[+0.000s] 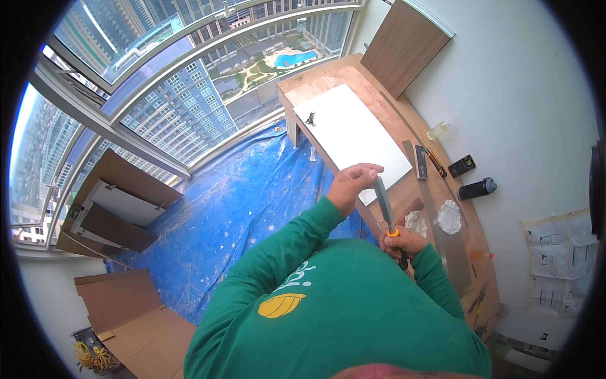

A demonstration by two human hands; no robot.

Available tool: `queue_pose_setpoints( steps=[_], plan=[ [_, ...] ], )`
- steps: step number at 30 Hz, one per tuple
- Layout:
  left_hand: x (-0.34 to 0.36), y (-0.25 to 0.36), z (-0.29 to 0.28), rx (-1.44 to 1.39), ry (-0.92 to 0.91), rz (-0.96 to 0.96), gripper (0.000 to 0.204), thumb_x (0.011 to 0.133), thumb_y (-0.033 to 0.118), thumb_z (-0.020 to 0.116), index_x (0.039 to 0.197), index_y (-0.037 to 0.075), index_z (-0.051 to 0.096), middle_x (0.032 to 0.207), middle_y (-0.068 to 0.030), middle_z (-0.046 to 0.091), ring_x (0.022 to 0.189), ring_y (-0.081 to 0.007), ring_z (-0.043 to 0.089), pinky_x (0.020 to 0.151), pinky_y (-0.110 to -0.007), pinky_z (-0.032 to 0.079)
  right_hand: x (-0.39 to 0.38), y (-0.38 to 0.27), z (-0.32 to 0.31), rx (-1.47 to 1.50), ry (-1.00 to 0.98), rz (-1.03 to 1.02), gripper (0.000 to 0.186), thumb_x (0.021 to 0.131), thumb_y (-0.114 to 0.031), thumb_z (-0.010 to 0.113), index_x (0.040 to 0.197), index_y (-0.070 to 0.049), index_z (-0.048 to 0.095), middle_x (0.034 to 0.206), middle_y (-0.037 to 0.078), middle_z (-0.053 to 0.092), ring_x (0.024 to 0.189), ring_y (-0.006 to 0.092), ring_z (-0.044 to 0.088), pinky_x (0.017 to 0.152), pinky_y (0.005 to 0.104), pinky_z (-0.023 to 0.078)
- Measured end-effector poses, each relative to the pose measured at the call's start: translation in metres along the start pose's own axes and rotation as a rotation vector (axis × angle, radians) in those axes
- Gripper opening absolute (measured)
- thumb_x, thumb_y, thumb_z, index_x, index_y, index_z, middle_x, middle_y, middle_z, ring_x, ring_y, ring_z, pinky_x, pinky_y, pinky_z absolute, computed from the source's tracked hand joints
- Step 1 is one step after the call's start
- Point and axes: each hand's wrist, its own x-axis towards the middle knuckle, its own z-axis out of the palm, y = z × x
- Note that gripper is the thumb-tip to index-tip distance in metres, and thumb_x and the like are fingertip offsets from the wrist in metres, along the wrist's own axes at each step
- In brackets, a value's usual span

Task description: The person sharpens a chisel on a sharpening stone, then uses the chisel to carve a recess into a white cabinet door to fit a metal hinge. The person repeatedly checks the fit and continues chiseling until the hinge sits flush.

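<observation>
A metal file (382, 202) with a yellow-and-black handle is held in front of my green-sleeved chest. My right hand (407, 242) is wrapped around its handle. At the other end, my left hand (355, 184) pinches the tip between thumb and fingers. Just beyond my hands, a white panel (350, 132) lies flat on the wooden bench (309, 82), with a dark metal hinge (310, 118) at its far left edge. The file is apart from the panel's surface, as far as I can tell.
On the bench's right lie a utility knife (435, 162), a phone (461, 166), a black bottle (478, 189) and a crumpled white cloth (449, 217). Blue sheeting (246, 189) covers the floor. Boards (126, 205) lean by the window; cardboard (136, 316) lies lower left.
</observation>
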Motion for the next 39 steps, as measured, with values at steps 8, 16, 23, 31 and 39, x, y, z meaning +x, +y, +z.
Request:
queue_pose_setpoints(
  steps=[8, 16, 23, 31, 39],
  plan=[
    [0.0, -0.002, -0.001, 0.067, 0.034, 0.007, 0.027, 0.104, 0.026, 0.063, 0.112, 0.002, 0.071, 0.115, -0.0071, 0.07, 0.1, -0.0137, 0.066, 0.091, -0.032, 0.051, 0.0, -0.004, 0.002, -0.026, 0.017, 0.024, 0.036, 0.095, -0.037, 0.072, 0.09, -0.003, 0.061, 0.058, 0.002, 0.053, 0.045, 0.0122, 0.05, 0.043, 0.0277, 0.043],
    [0.006, 0.014, -0.025, 0.017, 0.298, -0.002, 0.058, 0.111, 0.048, 0.037, 0.085, 0.004, 0.065, 0.113, -0.0157, 0.071, 0.094, -0.024, 0.064, 0.088, -0.038, 0.05, 0.002, -0.018, 0.023, -0.297, 0.266, -0.064, 0.026, 0.095, -0.027, 0.071, 0.097, -0.002, 0.062, 0.073, 0.002, 0.059, 0.065, 0.0102, 0.057, 0.061, 0.026, 0.047],
    [-0.014, 0.008, -0.013, -0.139, 0.141, -0.048, 0.077, 0.107, 0.064, 0.026, 0.118, -0.001, 0.066, 0.118, -0.014, 0.071, 0.1, -0.0233, 0.065, 0.092, -0.039, 0.048, 0.005, -0.038, 0.045, -0.336, 0.496, -0.109, 0.03, 0.096, -0.016, 0.069, 0.118, 0.0, 0.056, 0.084, 0.004, 0.061, 0.071, 0.012, 0.06, 0.065, 0.029, 0.051],
    [-0.02, 0.008, -0.006, 0.22, 0.18, 0.084, 0.029, 0.1, 0.023, 0.065, 0.116, -0.001, 0.07, 0.107, -0.0059, 0.073, 0.095, -0.013, 0.062, 0.088, -0.031, 0.048, 0.004, -0.042, 0.051, -0.485, 0.559, -0.155, 0.037, 0.092, -0.028, 0.077, 0.113, 0.0, 0.064, 0.082, 0.003, 0.065, 0.07, 0.0104, 0.061, 0.065, 0.0294, 0.051],
    [-0.022, 0.006, -0.008, 0.208, 0.244, 0.029, 0.024, 0.097, 0.02, 0.067, 0.11, -0.001, 0.072, 0.098, -0.0023, 0.071, 0.09, -0.0111, 0.06, 0.085, -0.03, 0.049, 0.001, -0.048, 0.056, -0.548, 0.574, -0.138, 0.04, 0.089, -0.031, 0.078, 0.111, 0.0, 0.066, 0.084, 0.006, 0.068, 0.072, 0.0138, 0.062, 0.068, 0.0311, 0.051]
  ],
)
